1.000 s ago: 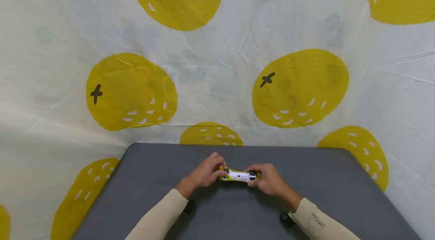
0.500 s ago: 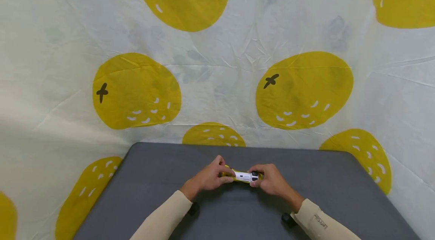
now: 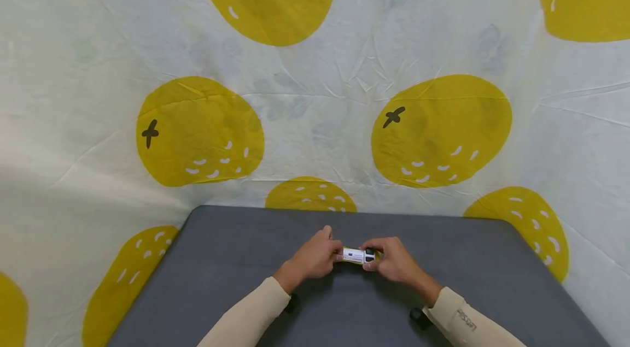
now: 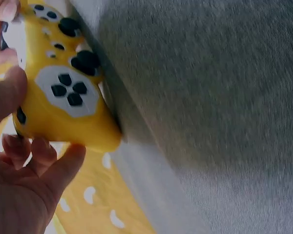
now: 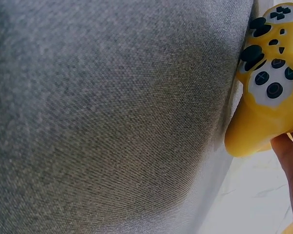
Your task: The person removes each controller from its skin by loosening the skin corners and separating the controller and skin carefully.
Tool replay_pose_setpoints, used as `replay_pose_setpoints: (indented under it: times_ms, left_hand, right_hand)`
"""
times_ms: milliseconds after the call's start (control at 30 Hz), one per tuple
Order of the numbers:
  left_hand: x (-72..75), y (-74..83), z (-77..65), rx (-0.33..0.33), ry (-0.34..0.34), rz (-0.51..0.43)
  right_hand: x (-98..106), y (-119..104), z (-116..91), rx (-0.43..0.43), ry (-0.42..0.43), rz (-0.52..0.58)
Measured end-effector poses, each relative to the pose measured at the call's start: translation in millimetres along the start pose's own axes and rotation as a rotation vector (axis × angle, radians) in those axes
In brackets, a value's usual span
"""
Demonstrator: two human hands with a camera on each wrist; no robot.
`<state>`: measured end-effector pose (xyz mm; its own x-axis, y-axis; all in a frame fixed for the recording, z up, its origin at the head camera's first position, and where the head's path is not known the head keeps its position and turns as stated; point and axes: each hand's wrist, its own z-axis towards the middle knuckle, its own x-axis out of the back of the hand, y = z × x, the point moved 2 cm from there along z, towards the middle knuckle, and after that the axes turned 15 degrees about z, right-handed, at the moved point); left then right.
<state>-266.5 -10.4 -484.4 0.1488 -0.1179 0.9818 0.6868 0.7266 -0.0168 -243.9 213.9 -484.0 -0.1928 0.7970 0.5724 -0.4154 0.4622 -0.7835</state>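
Both hands hold a yellow game controller [image 3: 353,256], raised on its edge, with its white top side and black shoulder buttons facing the head camera. At its left end, the left hand [image 3: 315,256] grips with thumb and fingers, covering the shoulder buttons there. The right hand [image 3: 392,262] pinches the right end beside the black buttons. Seen from the left wrist, the yellow face of the controller [image 4: 63,124] shows a directional pad on a white patch. From the right wrist, the controller [image 5: 249,122] shows its round buttons and black sticks; fingertips [image 5: 287,151] touch its underside.
A grey table [image 3: 236,237] lies under the hands, its far edge against a white cloth [image 3: 315,128] printed with yellow fruit. A black wrist device [image 3: 419,318] sits below the right sleeve; another is partly hidden by the left sleeve.
The left hand has shifted right along the controller and now covers its left shoulder buttons. The right hand stays on its end. The head view has shifted slightly.
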Motion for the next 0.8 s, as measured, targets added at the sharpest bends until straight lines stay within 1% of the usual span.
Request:
replay_pose_setpoints:
  times_ms: [67, 100, 133, 200, 300, 333, 367, 433, 500, 600, 700, 800]
  left_hand:
    - [0.5, 1.0, 0.2, -0.001, 0.003, 0.035]
    - [0.2, 0.4, 0.1, -0.002, 0.004, 0.026]
    - [-0.1, -0.7, -0.5, -0.005, 0.006, -0.002]
    - [-2.2, -4.9, -2.8, -0.001, -0.002, -0.107]
    - [-6.0, -14.8, -8.6, 0.017, -0.019, -0.321]
    - [-7.5, -17.9, -10.6, 0.020, -0.020, -0.375]
    - [-8.6, -20.9, -12.6, 0.021, -0.019, -0.417]
    - [-10.0, -26.4, -16.0, 0.009, -0.015, -0.461]
    - [-10.1, -30.9, -18.9, -0.011, -0.015, -0.472]
    - [-10.4, -35.8, -22.1, -0.028, -0.040, -0.427]
    - [-12.2, -40.1, -23.7, -0.032, -0.062, -0.318]
    - [-16.0, -42.8, -23.7, -0.008, -0.104, -0.212]
  right_hand:
    - [0, -1, 1, 0.000, -0.003, 0.003]
    - [1, -1, 1, -0.001, -0.005, 0.006]
    - [1, -1, 1, -0.003, -0.005, 0.006]
    - [1, 0, 1, -0.007, -0.005, 0.018]
    - [2, 2, 1, -0.021, -0.005, 0.029]
    - [3, 2, 0, -0.025, -0.005, 0.029]
    - [3, 3, 0, -0.028, -0.005, 0.030]
    - [4, 4, -1, -0.031, -0.001, 0.023]
    - [4, 4, 0, -0.033, 0.003, 0.014]
    - [4, 4, 1, -0.048, 0.004, 0.003]
    - [5, 5, 2, -0.062, -0.003, 0.000]
    - [6, 5, 2, -0.062, -0.004, 0.009]
